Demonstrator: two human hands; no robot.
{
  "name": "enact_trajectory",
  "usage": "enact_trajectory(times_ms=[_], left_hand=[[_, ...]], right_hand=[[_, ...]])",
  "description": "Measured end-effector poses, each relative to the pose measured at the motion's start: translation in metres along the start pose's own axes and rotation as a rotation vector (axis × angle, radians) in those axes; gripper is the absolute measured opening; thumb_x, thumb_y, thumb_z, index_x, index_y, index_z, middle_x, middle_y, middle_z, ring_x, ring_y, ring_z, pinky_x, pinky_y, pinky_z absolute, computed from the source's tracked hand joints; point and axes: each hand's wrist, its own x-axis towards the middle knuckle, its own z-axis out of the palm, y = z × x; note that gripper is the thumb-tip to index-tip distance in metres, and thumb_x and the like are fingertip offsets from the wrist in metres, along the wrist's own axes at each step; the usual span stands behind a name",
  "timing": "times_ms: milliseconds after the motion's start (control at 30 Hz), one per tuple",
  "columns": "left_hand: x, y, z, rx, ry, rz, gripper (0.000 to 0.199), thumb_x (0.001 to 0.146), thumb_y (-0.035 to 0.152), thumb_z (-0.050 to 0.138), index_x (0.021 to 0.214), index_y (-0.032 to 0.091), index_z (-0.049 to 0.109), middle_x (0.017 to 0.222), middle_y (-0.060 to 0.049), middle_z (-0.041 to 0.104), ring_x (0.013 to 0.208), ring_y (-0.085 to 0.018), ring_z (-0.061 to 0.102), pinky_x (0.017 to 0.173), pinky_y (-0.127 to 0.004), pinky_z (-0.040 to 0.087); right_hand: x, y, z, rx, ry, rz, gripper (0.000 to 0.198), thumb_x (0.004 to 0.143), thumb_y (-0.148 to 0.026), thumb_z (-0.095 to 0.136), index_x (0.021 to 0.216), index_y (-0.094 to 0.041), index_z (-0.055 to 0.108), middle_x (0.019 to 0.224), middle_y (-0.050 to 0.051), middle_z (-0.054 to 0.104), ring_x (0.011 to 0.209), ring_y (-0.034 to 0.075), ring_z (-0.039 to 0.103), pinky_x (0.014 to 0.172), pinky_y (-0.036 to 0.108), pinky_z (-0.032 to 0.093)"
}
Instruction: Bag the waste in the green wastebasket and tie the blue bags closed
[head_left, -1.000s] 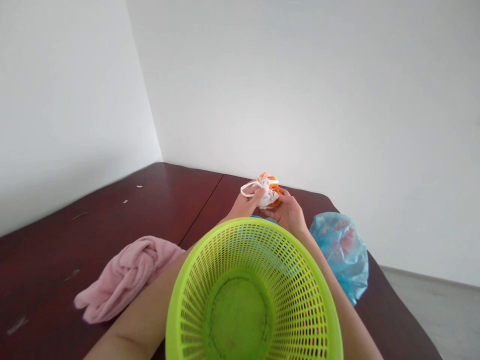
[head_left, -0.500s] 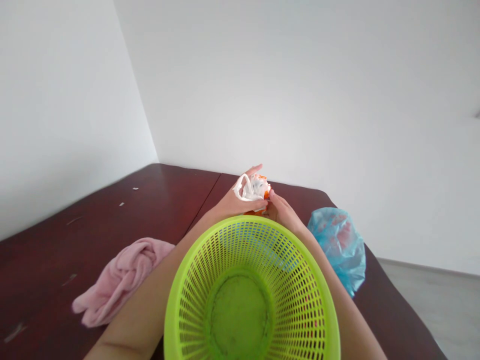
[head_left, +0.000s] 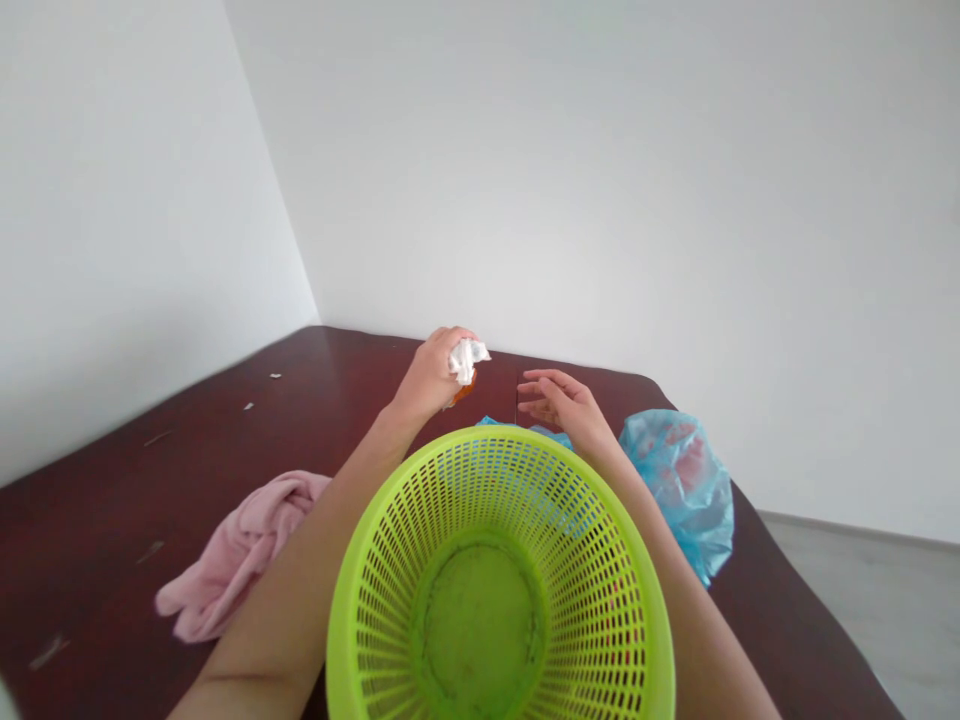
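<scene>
My left hand [head_left: 439,365] is closed around a crumpled white and orange plastic bag [head_left: 466,360], held over the far part of the table. To its right, my right hand [head_left: 559,398] has its fingers stretched out and apart, with nothing in them. A green perforated plastic basket [head_left: 480,610] stands between my forearms, its open top facing me and its bottom bare. Just beyond its rim, close to my right hand, a bit of blue plastic [head_left: 551,435] shows; the basket hides most of it.
A pink towel [head_left: 247,550] lies bunched on the dark red table [head_left: 97,530], beside my left forearm. Right of my right forearm sits a translucent blue plastic bag [head_left: 679,480] with something reddish inside. White walls [head_left: 555,180] border the table's far and left sides.
My hands have come apart. The left one has moved left with the white and orange plastic bag, now more bunched up, while the right one has let go of it.
</scene>
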Motion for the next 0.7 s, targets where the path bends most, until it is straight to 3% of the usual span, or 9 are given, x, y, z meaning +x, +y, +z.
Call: enact_trajectory(times_ms=[133, 200, 267, 367, 433, 533, 600, 633, 700], left_hand=[[-0.010, -0.039, -0.012, 0.448, -0.317, -0.455, 0.051, 0.094, 0.031, 0.086, 0.145, 0.026, 0.079, 0.144, -0.021, 0.075, 0.131, -0.044, 0.076, 0.116, -0.056, 0.058], [-0.018, -0.054, -0.011, 0.534, -0.432, -0.605, 0.071, 0.078, 0.042, 0.102, 0.144, 0.024, 0.082, 0.148, -0.028, 0.073, 0.138, -0.057, 0.072, 0.120, -0.075, 0.053], [-0.024, -0.062, -0.007, 0.578, -0.503, -0.675, 0.087, 0.060, 0.044, 0.112, 0.141, 0.024, 0.087, 0.154, -0.033, 0.073, 0.148, -0.069, 0.062, 0.125, -0.095, 0.035], [-0.026, -0.061, 0.002, 0.667, -0.583, -0.613, 0.106, 0.059, 0.059, 0.113, 0.156, 0.027, 0.083, 0.179, -0.034, 0.059, 0.174, -0.075, 0.029, 0.136, -0.096, -0.001], [-0.024, -0.054, 0.005, 0.658, -0.625, -0.492, 0.113, 0.069, 0.075, 0.105, 0.168, 0.028, 0.076, 0.193, -0.029, 0.043, 0.182, -0.071, 0.012, 0.138, -0.092, -0.009], [-0.018, -0.040, 0.006, 0.517, -0.639, -0.314, 0.106, 0.084, 0.085, 0.091, 0.173, 0.032, 0.071, 0.196, -0.023, 0.040, 0.185, -0.063, 0.015, 0.140, -0.089, -0.013], [-0.014, -0.032, 0.007, 0.405, -0.600, -0.225, 0.098, 0.088, 0.085, 0.088, 0.169, 0.031, 0.073, 0.191, -0.021, 0.050, 0.184, -0.059, 0.027, 0.143, -0.085, -0.012], [-0.012, -0.029, 0.008, 0.320, -0.578, -0.198, 0.093, 0.091, 0.085, 0.085, 0.166, 0.031, 0.075, 0.186, -0.020, 0.058, 0.180, -0.057, 0.036, 0.146, -0.082, -0.005], [-0.008, -0.026, 0.013, 0.044, -0.556, -0.196, 0.084, 0.097, 0.089, 0.077, 0.154, 0.029, 0.082, 0.169, -0.018, 0.075, 0.166, -0.052, 0.059, 0.147, -0.071, 0.023]], right_hand=[[-0.013, -0.001, -0.023, -0.751, 0.067, 0.058, 0.043, 0.107, -0.062, 0.075, 0.123, -0.024, 0.086, 0.130, 0.020, 0.088, 0.117, 0.040, 0.086, 0.101, 0.053, 0.066], [-0.027, 0.001, -0.033, -1.070, -0.006, 0.152, 0.045, 0.101, -0.055, 0.085, 0.131, -0.022, 0.086, 0.137, 0.025, 0.086, 0.126, 0.045, 0.083, 0.104, 0.054, 0.064], [-0.040, 0.003, -0.037, -1.179, -0.095, 0.226, 0.037, 0.097, -0.044, 0.088, 0.126, -0.021, 0.088, 0.131, 0.026, 0.087, 0.120, 0.043, 0.085, 0.099, 0.051, 0.063], [-0.048, 0.006, -0.036, -1.167, -0.134, 0.239, 0.010, 0.097, -0.031, 0.084, 0.100, -0.022, 0.087, 0.109, 0.021, 0.090, 0.104, 0.039, 0.087, 0.090, 0.046, 0.061], [-0.043, 0.005, -0.032, -1.156, -0.110, 0.223, 0.004, 0.096, -0.024, 0.081, 0.097, -0.023, 0.085, 0.105, 0.021, 0.089, 0.101, 0.039, 0.087, 0.088, 0.046, 0.060], [-0.027, 0.001, -0.026, -1.137, -0.010, 0.170, 0.024, 0.094, -0.011, 0.070, 0.108, -0.024, 0.084, 0.117, 0.018, 0.090, 0.108, 0.037, 0.086, 0.094, 0.045, 0.062], [-0.016, -0.003, -0.024, -1.083, 0.104, 0.054, 0.039, 0.093, -0.006, 0.059, 0.119, -0.025, 0.082, 0.129, 0.016, 0.089, 0.120, 0.035, 0.083, 0.104, 0.045, 0.062], [-0.011, -0.005, -0.023, -1.013, 0.176, -0.056, 0.043, 0.092, -0.006, 0.056, 0.122, -0.025, 0.081, 0.131, 0.014, 0.088, 0.123, 0.033, 0.082, 0.108, 0.046, 0.062], [-0.007, -0.008, -0.019, -0.784, 0.307, -0.342, 0.043, 0.089, -0.008, 0.054, 0.119, -0.025, 0.079, 0.130, 0.012, 0.087, 0.126, 0.032, 0.080, 0.113, 0.046, 0.061]])
